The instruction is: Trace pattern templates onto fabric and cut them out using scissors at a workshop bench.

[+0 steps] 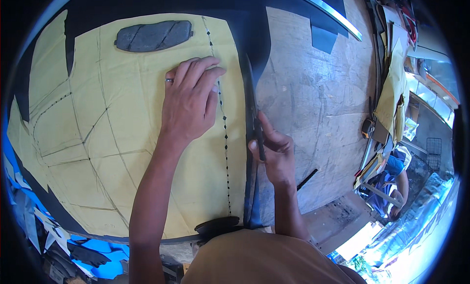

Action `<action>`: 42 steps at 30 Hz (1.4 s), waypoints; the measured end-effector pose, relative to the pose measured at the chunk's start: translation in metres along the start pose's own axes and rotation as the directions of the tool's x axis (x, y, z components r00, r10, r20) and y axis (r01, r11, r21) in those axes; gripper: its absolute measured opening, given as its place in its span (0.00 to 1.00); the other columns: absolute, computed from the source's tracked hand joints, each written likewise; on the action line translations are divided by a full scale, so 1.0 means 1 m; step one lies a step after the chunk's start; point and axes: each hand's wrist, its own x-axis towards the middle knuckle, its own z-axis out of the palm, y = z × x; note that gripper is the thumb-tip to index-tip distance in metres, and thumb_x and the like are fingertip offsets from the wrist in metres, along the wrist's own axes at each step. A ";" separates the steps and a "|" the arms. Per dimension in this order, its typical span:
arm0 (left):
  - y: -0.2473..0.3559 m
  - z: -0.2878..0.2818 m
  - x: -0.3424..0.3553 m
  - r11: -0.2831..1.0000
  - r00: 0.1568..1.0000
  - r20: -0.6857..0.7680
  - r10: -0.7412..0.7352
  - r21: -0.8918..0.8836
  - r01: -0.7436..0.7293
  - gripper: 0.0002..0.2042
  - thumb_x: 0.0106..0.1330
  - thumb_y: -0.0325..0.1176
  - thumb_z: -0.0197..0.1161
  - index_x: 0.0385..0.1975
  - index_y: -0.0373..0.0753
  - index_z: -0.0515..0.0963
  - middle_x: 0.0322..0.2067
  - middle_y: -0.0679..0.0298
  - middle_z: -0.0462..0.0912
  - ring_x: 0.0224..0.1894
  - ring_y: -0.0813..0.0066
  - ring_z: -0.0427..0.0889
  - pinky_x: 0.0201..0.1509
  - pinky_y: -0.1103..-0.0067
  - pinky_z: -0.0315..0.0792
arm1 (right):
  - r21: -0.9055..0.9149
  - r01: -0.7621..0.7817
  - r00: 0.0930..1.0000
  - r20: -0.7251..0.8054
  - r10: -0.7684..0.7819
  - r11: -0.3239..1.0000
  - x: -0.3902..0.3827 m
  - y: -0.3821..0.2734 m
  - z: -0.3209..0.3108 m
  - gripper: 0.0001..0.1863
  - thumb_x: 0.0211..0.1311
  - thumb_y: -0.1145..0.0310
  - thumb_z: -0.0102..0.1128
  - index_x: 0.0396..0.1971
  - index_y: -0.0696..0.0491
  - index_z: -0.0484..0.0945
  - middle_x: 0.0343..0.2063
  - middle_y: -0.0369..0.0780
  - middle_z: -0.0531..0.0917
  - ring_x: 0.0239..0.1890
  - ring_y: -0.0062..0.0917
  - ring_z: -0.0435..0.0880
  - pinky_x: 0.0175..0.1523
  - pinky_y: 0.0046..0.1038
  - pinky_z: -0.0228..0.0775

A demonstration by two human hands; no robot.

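Note:
My right hand (275, 149) grips dark scissors (258, 130), the thumb and fingers round the handles. The long blades point away from me along the right edge of a yellow paper pattern (191, 186). Black sheet material (255, 34) lies beneath the pattern and shows past its edges. A narrow strip of it hangs beside the scissors toward me. My left hand (191, 95) rests on the pattern with its fingers spread, a ring on one of them. Near those fingertips runs a line of dark diamond-shaped marks. Pencilled lines cross the pattern's left half.
A grey grooved block (154, 36) lies on the pattern's far part, a black round object (217, 225) at its near edge. A metal bar (330, 12) crosses the wooden table (313, 98) far right. Blue scraps (103, 257) lie lower left. Another person (396, 181) is at right.

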 end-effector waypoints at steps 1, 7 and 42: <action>0.000 0.001 0.000 1.000 1.000 -0.009 0.006 0.003 -0.006 0.17 0.60 0.24 0.59 0.50 0.42 0.78 0.57 0.66 0.78 0.59 0.63 0.74 0.60 0.66 0.64 | 0.011 0.021 1.000 -0.002 -0.021 1.000 0.004 -0.001 0.002 0.35 0.56 0.89 0.70 0.67 0.57 0.75 0.48 0.35 0.89 0.33 0.09 0.76 0.42 0.11 0.67; -0.003 -0.002 -0.001 0.999 0.998 0.057 -0.007 0.042 0.005 0.21 0.62 0.26 0.59 0.57 0.41 0.77 0.63 0.65 0.77 0.62 0.64 0.72 0.61 0.64 0.63 | 0.033 -0.010 0.998 0.057 0.008 0.999 0.007 -0.003 -0.005 0.36 0.56 0.89 0.70 0.67 0.57 0.75 0.39 0.33 0.89 0.31 0.09 0.74 0.41 0.10 0.65; 0.011 -0.005 0.010 0.969 0.953 0.285 -0.102 0.244 0.031 0.33 0.71 0.34 0.54 0.77 0.34 0.59 0.80 0.57 0.54 0.84 0.65 0.45 0.83 0.50 0.31 | -0.069 0.072 0.980 0.190 -0.057 0.995 0.082 -0.050 0.007 0.34 0.59 0.88 0.64 0.67 0.51 0.78 0.21 0.32 0.80 0.19 0.12 0.64 0.23 0.14 0.49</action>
